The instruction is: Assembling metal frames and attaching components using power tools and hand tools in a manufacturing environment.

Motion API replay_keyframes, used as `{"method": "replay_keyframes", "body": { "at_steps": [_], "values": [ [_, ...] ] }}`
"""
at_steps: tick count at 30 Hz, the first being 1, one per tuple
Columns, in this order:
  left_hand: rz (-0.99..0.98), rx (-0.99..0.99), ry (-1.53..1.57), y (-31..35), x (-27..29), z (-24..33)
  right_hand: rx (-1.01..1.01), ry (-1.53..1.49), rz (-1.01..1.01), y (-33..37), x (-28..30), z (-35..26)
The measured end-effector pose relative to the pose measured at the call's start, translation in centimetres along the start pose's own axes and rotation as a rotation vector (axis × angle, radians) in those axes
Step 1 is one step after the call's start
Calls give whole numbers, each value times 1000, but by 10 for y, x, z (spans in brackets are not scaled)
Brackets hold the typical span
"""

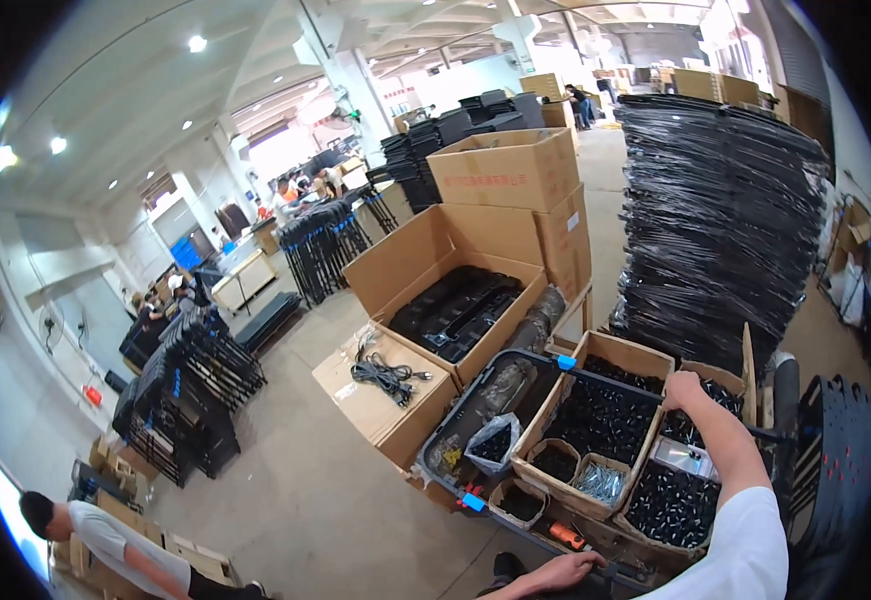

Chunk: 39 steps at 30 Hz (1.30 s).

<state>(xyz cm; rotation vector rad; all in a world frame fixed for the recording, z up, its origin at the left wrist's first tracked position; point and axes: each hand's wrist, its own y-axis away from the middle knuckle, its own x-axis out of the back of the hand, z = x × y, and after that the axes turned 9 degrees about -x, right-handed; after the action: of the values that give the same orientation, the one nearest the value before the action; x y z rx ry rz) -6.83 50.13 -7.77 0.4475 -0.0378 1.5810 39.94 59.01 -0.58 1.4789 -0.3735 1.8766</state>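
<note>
My right hand [683, 390] reaches forward to the divider between cardboard boxes of small black parts. Its fingers are curled closed, and whatever they hold is hidden. Nearer to me, my left hand [564, 571] is at the front rim of the work stand, fingers bent together around something I cannot make out. An orange-and-black tool [568, 537] lies just beyond it. Black parts [601, 415] fill the big carton, which also holds a small box of silver screws [602, 483]. Another carton of black parts [671, 505] lies under my right forearm, beside a clear plastic box [684, 457].
A plastic bag of black parts [494, 443] sits in the black tray [436, 450]. Beyond are an open carton of black moulded pieces [456, 312] and coiled cables [386, 378]. A tall wrapped stack [721, 220] stands ahead right. Another person [121, 545] is at lower left.
</note>
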Motion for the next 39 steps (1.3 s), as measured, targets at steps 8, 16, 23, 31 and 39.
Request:
{"method": "replay_keyframes", "body": {
  "at_steps": [8,16,23,31,39],
  "values": [
    [-19,-97,-99,0,-3,-6,77,184,-139,-2,-7,0],
    [58,-29,-24,14,16,17,171,-26,83,-22,-27,4],
    [-109,-75,72,13,17,11,-54,-176,108,-20,-25,-11],
    [-93,-142,-49,5,5,1,-98,-180,89,-12,-20,-15],
    [57,-189,-20,-8,-9,-28,-31,-19,0,-3,-5,-5]
  ]
}}
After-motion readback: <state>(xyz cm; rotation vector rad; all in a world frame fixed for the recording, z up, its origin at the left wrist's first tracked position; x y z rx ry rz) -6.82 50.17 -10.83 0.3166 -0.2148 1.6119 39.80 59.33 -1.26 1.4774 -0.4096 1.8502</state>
